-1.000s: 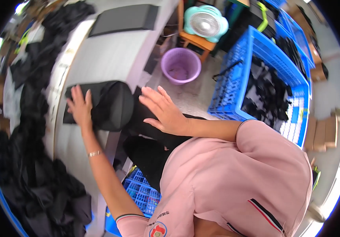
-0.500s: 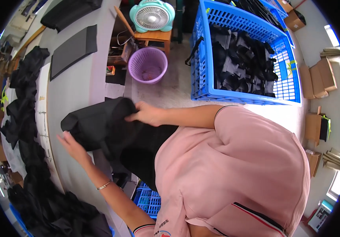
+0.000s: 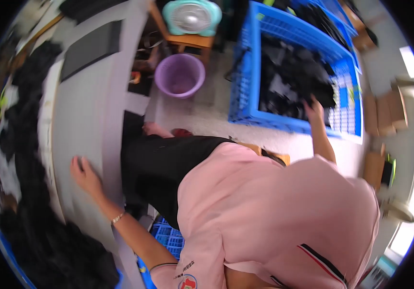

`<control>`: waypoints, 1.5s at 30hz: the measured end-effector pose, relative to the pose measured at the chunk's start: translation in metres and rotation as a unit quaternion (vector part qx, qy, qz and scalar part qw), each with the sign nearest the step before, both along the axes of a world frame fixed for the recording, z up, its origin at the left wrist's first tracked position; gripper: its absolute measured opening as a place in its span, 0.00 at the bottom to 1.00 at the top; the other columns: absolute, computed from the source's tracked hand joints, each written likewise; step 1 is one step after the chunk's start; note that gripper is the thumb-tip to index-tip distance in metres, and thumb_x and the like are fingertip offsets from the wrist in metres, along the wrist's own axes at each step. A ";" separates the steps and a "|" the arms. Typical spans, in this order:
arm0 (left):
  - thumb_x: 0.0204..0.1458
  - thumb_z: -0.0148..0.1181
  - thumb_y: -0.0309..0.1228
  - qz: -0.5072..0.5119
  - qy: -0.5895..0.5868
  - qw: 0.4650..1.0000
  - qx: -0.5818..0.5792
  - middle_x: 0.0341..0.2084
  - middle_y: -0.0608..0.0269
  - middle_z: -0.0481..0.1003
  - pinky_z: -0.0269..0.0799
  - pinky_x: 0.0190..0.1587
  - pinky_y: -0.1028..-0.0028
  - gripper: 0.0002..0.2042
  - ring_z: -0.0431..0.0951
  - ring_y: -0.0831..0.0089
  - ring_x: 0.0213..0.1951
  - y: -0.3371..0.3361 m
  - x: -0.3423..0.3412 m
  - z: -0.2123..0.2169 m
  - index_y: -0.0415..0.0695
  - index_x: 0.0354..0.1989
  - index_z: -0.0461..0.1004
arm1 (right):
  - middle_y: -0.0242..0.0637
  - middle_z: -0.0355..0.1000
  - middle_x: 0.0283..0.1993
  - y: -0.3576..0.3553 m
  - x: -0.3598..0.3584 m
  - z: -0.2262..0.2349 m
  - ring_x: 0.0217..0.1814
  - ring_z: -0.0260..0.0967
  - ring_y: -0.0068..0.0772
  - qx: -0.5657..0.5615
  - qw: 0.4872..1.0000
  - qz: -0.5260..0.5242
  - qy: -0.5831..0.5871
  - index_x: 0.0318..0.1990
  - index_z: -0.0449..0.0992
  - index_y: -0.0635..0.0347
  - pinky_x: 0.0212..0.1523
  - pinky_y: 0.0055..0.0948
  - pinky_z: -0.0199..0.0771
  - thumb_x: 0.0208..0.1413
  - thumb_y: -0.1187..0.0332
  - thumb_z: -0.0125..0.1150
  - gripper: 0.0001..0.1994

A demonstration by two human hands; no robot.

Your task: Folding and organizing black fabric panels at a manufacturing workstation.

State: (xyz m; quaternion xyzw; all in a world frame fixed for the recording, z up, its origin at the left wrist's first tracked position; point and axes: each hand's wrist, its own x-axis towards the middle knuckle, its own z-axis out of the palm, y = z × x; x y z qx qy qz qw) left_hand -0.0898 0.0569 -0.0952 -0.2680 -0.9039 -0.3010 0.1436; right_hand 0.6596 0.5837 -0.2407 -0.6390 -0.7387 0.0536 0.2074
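My left hand [image 3: 84,172] lies flat with spread fingers on the grey table [image 3: 86,111], near its front edge, holding nothing. I stretch my right arm out to the right, and my right hand [image 3: 314,108] rests with fingers apart on the black garments [image 3: 289,77] piled inside the big blue crate [image 3: 245,72] on the floor. It grips nothing that I can see. My pink shirt and black trousers fill the lower middle of the view.
A purple bin [image 3: 179,74] and a teal fan [image 3: 191,17] stand on the floor between table and crate. A flat black piece [image 3: 90,48] lies at the table's far end. Heaps of black cloth [image 3: 24,120] line its left side. Cardboard boxes [image 3: 390,103] sit at right.
Both hands lifted a folded black garment off the table. My right hand carried it over to the blue crate, and my left hand went back flat on the table.
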 end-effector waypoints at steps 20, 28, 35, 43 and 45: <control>0.48 0.62 0.19 0.237 0.338 0.902 0.129 0.57 0.52 0.69 0.62 0.63 0.59 0.15 0.65 0.52 0.61 -0.093 -0.015 0.147 0.42 0.46 0.77 | 0.46 0.60 0.65 -0.043 -0.410 0.090 0.59 0.70 0.39 -0.134 0.893 0.255 0.347 0.62 0.65 0.68 0.49 0.32 0.79 0.62 0.76 0.54 0.21; 0.41 0.61 0.16 0.410 0.287 0.863 -0.072 0.63 0.55 0.65 0.42 0.66 0.35 0.18 0.50 0.48 0.70 -0.163 -0.089 0.196 0.45 0.43 0.78 | 0.41 0.69 0.58 -0.202 -0.538 0.157 0.58 0.70 0.32 -0.307 0.739 0.411 0.437 0.63 0.65 0.66 0.49 0.26 0.79 0.63 0.78 0.53 0.20; 0.44 0.54 0.14 0.273 0.269 0.924 0.006 0.68 0.56 0.58 0.35 0.67 0.33 0.15 0.48 0.43 0.71 -0.081 0.015 0.164 0.49 0.36 0.77 | 0.46 0.61 0.67 -0.317 -0.579 0.221 0.58 0.70 0.42 -0.078 0.681 0.666 0.293 0.61 0.67 0.62 0.51 0.31 0.76 0.55 0.79 0.63 0.24; 0.45 0.52 0.08 -0.008 0.079 0.962 0.263 0.70 0.41 0.51 0.53 0.69 0.56 0.19 0.48 0.45 0.73 -0.010 0.116 0.116 0.41 0.45 0.75 | 0.46 0.71 0.56 -0.391 -0.637 0.227 0.51 0.74 0.39 -0.172 0.569 0.754 0.280 0.59 0.70 0.59 0.46 0.33 0.76 0.52 0.78 0.63 0.25; 0.44 0.66 0.16 -0.004 0.049 0.924 0.379 0.70 0.40 0.50 0.58 0.68 0.60 0.31 0.50 0.47 0.72 0.000 0.118 0.124 0.39 0.60 0.65 | 0.36 0.77 0.39 -0.402 -0.631 0.212 0.37 0.73 0.21 -0.428 0.518 0.622 0.401 0.52 0.74 0.64 0.39 0.22 0.73 0.57 0.80 0.55 0.15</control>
